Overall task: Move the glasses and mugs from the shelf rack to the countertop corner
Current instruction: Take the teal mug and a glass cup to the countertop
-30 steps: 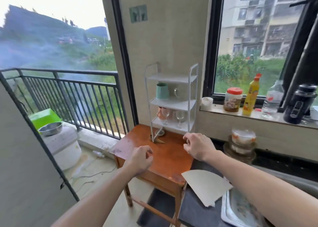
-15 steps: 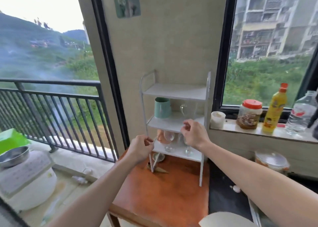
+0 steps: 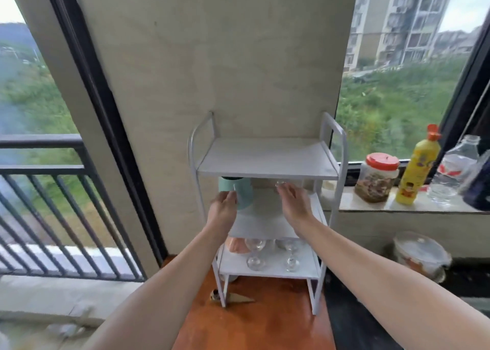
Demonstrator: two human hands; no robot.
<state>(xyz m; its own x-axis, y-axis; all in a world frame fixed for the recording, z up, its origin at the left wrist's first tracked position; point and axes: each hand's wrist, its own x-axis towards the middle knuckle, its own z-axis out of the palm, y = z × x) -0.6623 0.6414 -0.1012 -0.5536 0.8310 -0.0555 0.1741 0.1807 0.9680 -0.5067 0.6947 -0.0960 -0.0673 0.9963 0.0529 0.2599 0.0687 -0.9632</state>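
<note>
Both hands outstretched, open: left hand (image 3: 222, 204) at teal mug (image 3: 240, 193), right hand (image 3: 294, 201) beside it.

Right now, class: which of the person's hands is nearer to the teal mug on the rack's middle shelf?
Left. The left hand has its fingertips at the teal mug; the right hand reaches into the same shelf, well off to the mug's right.

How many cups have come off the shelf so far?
None that I can see. The left hand reaches the teal mug and the right hand a clear glass on the middle shelf. Two wine glasses and a pink cup wait below.
</note>
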